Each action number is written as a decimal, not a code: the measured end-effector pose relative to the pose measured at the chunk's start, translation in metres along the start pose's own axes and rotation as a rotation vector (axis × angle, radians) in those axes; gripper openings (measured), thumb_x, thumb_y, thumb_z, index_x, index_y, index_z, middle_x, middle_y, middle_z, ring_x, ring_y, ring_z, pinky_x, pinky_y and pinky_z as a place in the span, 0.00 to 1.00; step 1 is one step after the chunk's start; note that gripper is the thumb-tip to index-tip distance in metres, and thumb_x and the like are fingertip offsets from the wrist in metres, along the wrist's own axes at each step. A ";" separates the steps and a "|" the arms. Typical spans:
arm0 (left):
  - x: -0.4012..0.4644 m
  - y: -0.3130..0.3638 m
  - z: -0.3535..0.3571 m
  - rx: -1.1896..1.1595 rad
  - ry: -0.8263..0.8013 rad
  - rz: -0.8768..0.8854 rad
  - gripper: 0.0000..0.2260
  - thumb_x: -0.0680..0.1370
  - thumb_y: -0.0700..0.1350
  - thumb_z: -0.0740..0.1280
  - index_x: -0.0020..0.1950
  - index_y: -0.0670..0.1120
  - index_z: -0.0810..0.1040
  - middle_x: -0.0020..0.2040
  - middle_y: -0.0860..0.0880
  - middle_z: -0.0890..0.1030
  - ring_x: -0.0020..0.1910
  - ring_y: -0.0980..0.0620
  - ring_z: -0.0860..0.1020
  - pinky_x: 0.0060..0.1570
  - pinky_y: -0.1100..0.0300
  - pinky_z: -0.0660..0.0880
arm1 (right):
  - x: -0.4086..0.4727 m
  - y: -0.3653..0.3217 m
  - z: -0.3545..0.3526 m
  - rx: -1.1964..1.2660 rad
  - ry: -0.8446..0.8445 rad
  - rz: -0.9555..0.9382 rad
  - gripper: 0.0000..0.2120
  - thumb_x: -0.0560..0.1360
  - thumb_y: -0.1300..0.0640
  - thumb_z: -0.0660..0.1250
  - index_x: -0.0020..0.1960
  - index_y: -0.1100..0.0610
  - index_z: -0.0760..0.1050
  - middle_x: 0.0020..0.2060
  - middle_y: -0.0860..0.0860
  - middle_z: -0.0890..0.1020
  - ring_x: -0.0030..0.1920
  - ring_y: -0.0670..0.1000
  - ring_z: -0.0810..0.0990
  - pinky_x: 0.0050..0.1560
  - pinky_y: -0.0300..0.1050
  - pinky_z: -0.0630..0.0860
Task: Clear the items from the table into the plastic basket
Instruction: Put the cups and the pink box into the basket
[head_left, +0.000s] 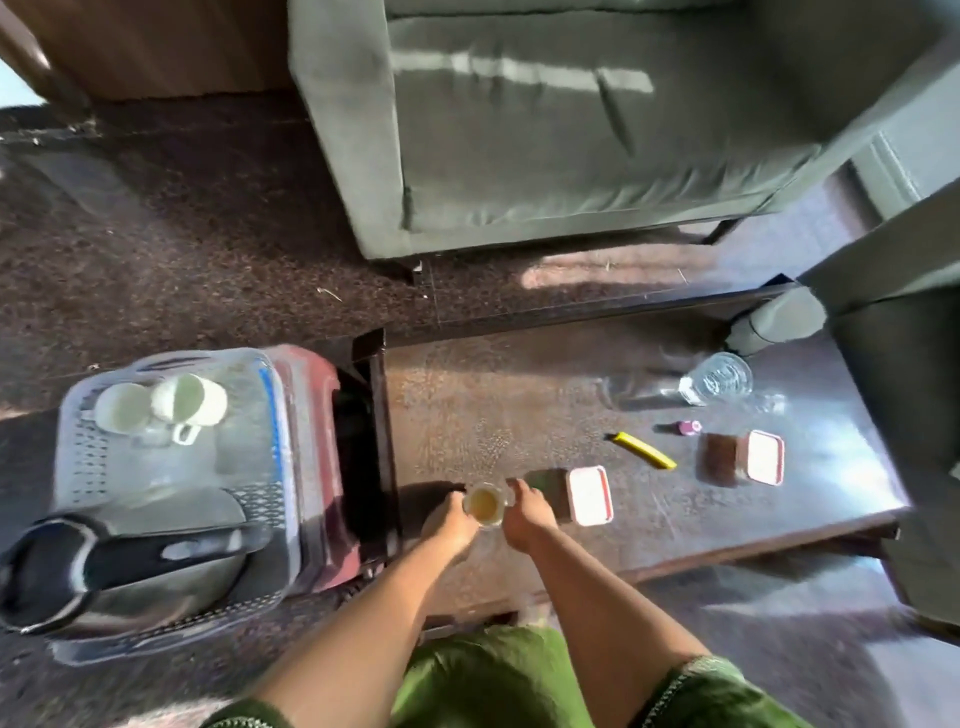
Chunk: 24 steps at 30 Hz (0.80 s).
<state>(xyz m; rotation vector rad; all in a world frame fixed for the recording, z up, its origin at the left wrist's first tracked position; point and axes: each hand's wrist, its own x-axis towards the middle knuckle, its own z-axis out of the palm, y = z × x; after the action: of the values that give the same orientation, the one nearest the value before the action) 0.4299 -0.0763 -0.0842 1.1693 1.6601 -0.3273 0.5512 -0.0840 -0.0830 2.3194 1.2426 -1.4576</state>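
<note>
Glass jar (483, 505) on table (519, 395), between both hands' fingers (511, 488) (touching).

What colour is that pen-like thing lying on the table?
Yellow with a dark tip, seen in the head view.

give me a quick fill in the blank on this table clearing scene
1. Both hands hold a ____ of yellowish liquid.
2. The two white cups lie in the ____.
3. The yellow pen lies on the ____.
4. The kettle is in the basket, left of the ____.

Missing: glass; basket; table; table
</note>
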 end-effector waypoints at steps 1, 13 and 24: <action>0.006 0.000 0.009 0.002 0.009 -0.005 0.17 0.82 0.49 0.57 0.68 0.44 0.69 0.67 0.42 0.75 0.64 0.43 0.74 0.62 0.56 0.71 | 0.004 0.004 0.000 0.002 -0.017 -0.007 0.26 0.78 0.63 0.57 0.75 0.54 0.62 0.69 0.59 0.70 0.69 0.58 0.70 0.67 0.44 0.67; 0.007 -0.006 0.017 0.093 0.212 -0.043 0.15 0.82 0.50 0.55 0.52 0.42 0.76 0.58 0.42 0.80 0.46 0.46 0.75 0.43 0.57 0.70 | 0.003 -0.016 0.002 0.063 -0.084 -0.014 0.18 0.76 0.60 0.65 0.65 0.50 0.74 0.60 0.54 0.80 0.59 0.55 0.78 0.55 0.43 0.74; -0.052 -0.031 -0.178 -0.013 0.527 0.077 0.10 0.75 0.37 0.60 0.55 0.42 0.75 0.53 0.38 0.80 0.54 0.38 0.78 0.49 0.52 0.74 | -0.061 -0.188 -0.003 0.090 0.134 -0.342 0.16 0.75 0.62 0.62 0.60 0.57 0.79 0.54 0.58 0.83 0.56 0.59 0.80 0.54 0.46 0.75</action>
<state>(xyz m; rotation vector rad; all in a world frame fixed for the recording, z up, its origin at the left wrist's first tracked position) 0.3004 0.0042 0.0262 1.3841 2.0537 0.0510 0.4101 0.0049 0.0224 2.3849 1.7159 -1.5006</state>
